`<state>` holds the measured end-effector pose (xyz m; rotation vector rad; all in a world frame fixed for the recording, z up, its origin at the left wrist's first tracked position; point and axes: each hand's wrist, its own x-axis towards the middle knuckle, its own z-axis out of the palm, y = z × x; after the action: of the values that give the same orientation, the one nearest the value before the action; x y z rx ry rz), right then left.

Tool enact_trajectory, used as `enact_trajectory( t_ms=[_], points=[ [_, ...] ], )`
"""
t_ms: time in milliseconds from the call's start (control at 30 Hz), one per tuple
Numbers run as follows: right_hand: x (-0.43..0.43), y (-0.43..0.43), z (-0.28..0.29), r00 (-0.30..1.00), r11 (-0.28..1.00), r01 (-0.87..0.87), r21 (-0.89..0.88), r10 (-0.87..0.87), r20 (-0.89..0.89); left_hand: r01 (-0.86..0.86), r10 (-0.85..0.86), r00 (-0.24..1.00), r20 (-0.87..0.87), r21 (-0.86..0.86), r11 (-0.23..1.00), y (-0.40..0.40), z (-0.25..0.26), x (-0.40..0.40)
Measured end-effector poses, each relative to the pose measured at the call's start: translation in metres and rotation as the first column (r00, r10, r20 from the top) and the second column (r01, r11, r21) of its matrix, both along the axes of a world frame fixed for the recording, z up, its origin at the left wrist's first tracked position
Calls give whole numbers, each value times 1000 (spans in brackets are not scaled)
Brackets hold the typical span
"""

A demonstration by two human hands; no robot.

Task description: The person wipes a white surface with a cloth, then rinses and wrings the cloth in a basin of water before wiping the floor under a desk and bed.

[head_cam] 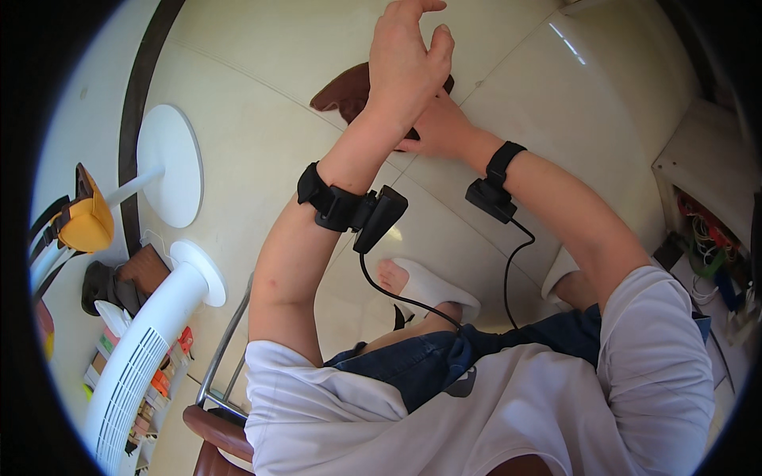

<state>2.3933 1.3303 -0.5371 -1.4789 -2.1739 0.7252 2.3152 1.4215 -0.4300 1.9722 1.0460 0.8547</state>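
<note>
My left hand (411, 59) is raised at the top centre, its back to the camera, thumb apart from the curved fingers and nothing visible between them. Behind it is a dark brown leather-like item (345, 89), its exact kind unclear. My right hand (446, 128) grips this item near its lower right edge, thumb along the bottom; the other fingers are mostly hidden behind my left wrist. The forearms cross close together there. Each forearm wears a black strap with a black device and a cable.
A white tower fan (140, 333) and a white round-based stand (172, 166) are on the left, near a yellow pouch (89, 225). A brown chair with metal tubing (217, 431) stands lower left. Shelving with cables (705, 238) is at the right. My slippered feet rest on tiles.
</note>
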Motion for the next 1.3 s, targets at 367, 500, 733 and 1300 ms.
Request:
enact_trajectory(
  t_ms=[367, 500, 733, 1300],
  points=[
    [150, -54, -6, 850, 880, 441, 176, -473, 231, 41, -6, 979, -203, 168, 985, 33, -107, 54],
    [218, -73, -20, 449, 498, 826, 263, -864, 228, -23, 78, 961, -264, 206, 978, 20, -136, 97],
    [205, -110, -25, 514, 571, 785, 242, -817, 260, -77, 75, 997, -25, -115, 990, -14, -133, 180],
    [343, -132, -34, -241, -186, 957, 222, -936, 255, 105, 36, 920, -390, 336, 936, -32, -158, 169]
  ],
)
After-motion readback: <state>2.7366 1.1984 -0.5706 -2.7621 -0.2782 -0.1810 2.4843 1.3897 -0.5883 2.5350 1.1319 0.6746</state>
